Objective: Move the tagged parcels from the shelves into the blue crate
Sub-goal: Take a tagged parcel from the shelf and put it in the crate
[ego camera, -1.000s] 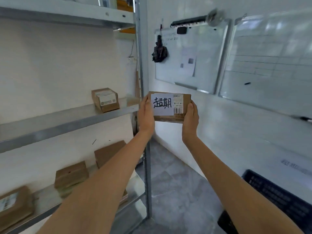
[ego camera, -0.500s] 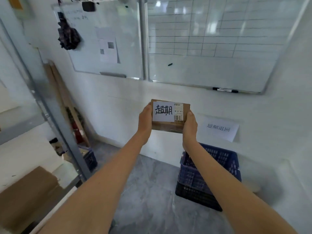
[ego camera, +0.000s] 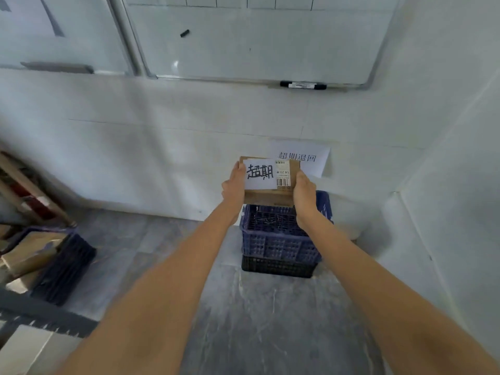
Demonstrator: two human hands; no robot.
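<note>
The tagged parcel (ego camera: 267, 182) was held in the air above the blue crate (ego camera: 278, 239), its long axis running left to right and its labelled face tilted up toward the camera. The left hand (ego camera: 233, 185) gripped its left end and the right hand (ego camera: 305, 192) its right end, fingers curled behind it out of sight.

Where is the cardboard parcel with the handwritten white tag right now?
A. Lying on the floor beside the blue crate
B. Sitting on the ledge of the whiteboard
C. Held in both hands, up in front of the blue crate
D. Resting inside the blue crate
C. The left hand and the right hand grip the parcel by its two ends, in the air above the blue crate and not yet inside it.
</note>
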